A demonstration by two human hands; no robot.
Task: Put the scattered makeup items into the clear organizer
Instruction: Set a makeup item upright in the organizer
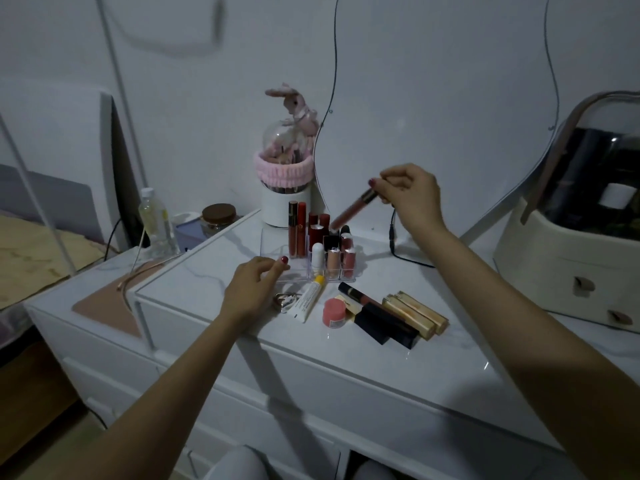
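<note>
A clear organizer [277,252] stands on the white dresser top, with several lipsticks and gloss tubes upright in it. My right hand [410,194] pinches the cap end of a pink-brown lip gloss tube [351,211], tilted with its lower end just over the organizer's back compartments. My left hand [251,287] touches the organizer's front left corner, holding nothing. In front of the organizer lie a white tube with a yellow cap [310,299], a small pink jar [334,313], a dark gloss tube [360,296], black lipstick cases [388,325] and two gold tubes [417,315].
A white brush holder with a pink band and bunny dome [285,181] stands behind the organizer. A curved mirror [433,98] leans behind, a black cable [394,244] beside it. A cream cosmetic case [571,244] sits at right. A bottle [156,220] and jar [218,218] stand at left.
</note>
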